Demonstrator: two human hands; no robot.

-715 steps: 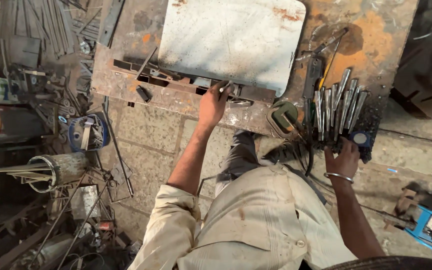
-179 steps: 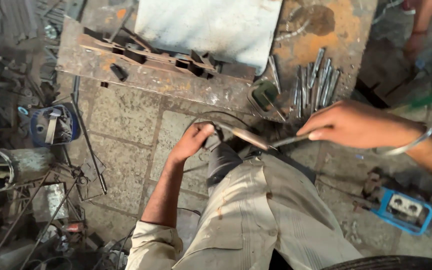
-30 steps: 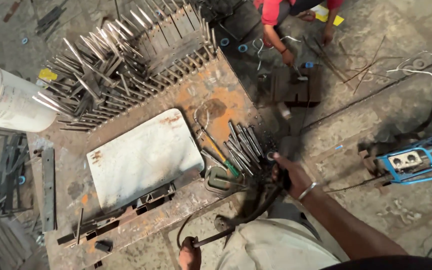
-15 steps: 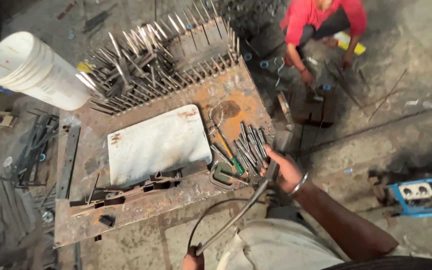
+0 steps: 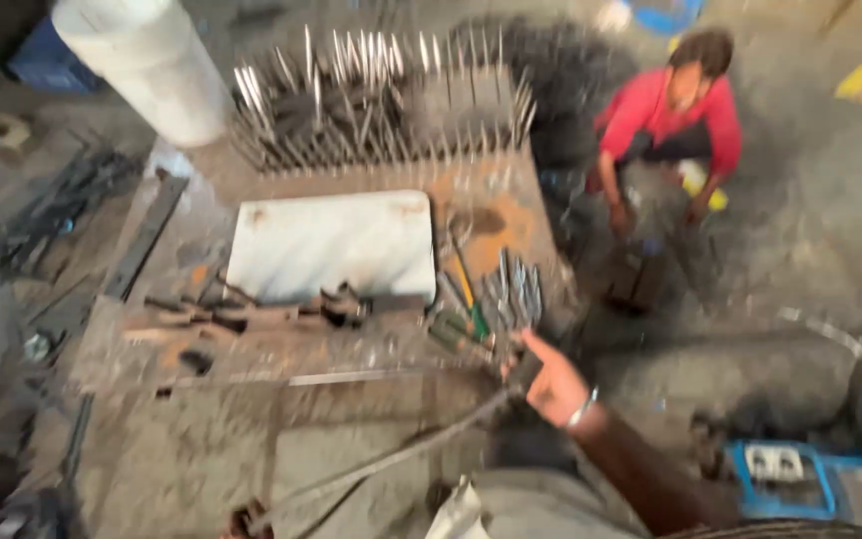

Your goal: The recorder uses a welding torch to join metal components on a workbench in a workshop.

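Short metal rods (image 5: 513, 291) lie in a loose bundle on the rusty tabletop (image 5: 351, 349), just right of a pale flat sheet (image 5: 336, 245). The right hand (image 5: 551, 379) reaches to their near edge, fingers curled around a dark object that the blur keeps unclear. A long thin bar (image 5: 391, 459) slants from that hand toward the lower left. The left hand is out of view. A person in a red shirt (image 5: 670, 110) crouches beyond the tabletop.

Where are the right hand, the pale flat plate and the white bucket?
right hand (image 5: 554, 381), head view, on the palm.
pale flat plate (image 5: 336, 245), head view, centre of its top face.
white bucket (image 5: 147, 65), head view, its side wall.
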